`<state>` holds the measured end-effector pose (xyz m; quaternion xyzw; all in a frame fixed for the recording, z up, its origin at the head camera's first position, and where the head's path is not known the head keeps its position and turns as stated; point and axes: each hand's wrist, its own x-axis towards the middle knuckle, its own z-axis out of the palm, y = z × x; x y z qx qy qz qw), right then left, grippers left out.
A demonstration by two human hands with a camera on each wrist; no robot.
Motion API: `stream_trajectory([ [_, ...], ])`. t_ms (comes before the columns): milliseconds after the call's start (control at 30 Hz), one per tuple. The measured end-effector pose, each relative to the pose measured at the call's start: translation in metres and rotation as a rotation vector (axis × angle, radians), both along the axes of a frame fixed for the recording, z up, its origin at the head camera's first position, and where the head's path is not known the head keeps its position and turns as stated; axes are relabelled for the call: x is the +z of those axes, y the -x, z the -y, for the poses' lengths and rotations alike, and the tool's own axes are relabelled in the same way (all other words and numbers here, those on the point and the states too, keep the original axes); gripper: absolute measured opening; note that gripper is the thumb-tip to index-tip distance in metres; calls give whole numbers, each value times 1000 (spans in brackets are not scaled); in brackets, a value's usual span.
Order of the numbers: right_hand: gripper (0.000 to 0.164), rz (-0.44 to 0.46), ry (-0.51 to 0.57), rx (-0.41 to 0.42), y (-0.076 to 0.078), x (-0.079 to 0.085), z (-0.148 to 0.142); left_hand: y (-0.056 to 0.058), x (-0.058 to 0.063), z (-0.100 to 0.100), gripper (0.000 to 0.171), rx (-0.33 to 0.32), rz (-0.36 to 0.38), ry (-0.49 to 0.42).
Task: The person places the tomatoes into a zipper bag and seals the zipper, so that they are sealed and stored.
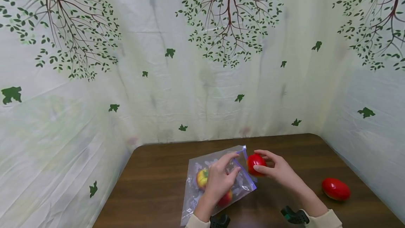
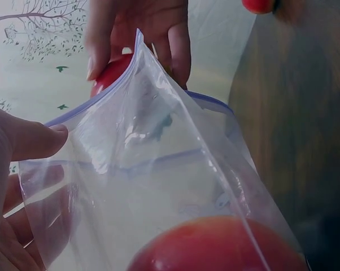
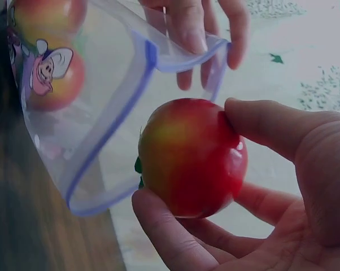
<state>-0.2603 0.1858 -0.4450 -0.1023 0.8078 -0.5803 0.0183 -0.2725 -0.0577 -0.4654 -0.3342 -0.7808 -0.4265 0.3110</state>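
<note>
On the brown table (image 1: 152,189), around the middle: a clear zip bag (image 1: 192,200) lying kinda slanted, purple-blue rim on the far right side, mouth gaping in both wrist views.
Inside the bag: two fruits, a yellow-and-red one (image 1: 201,178) on the left and a redder one (image 1: 226,199) nearer and to the right, partly behind the left wrist.
Left hand (image 1: 219,178): over the bag, fingers curled, pinching the rim with the thumb on one side and fingers on the other.
Right hand (image 1: 280,168): just right of the bag, thumb and fingertips gripping a shiny red fruit (image 1: 255,164) with a yellowish patch.
Held fruit: outside the bag, right by its mouth; honestly can't tell if it touches the plastic.
Spare red fruit (image 1: 336,189): longish, on the table over on the right, well apart from the bag.
Backdrop: pale curtain (image 1: 202,115) on the far side, printed with trees and leaves.
</note>
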Motion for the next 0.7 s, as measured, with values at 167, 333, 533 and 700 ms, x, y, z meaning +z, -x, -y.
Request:
stream_trajectory([
  [167, 61, 57, 56, 12, 9, -6, 13, -2, 2, 1, 44, -6, 70, 2],
  [333, 61, 64, 67, 45, 14, -11, 24, -3, 3, 3, 42, 0, 111, 3],
  [533, 63, 88, 80, 43, 19, -12, 36, -2, 3, 4, 40, -2, 87, -9],
  [700, 62, 74, 58, 42, 22, -12, 44, 0, 3, 4, 40, 3, 37, -11],
])
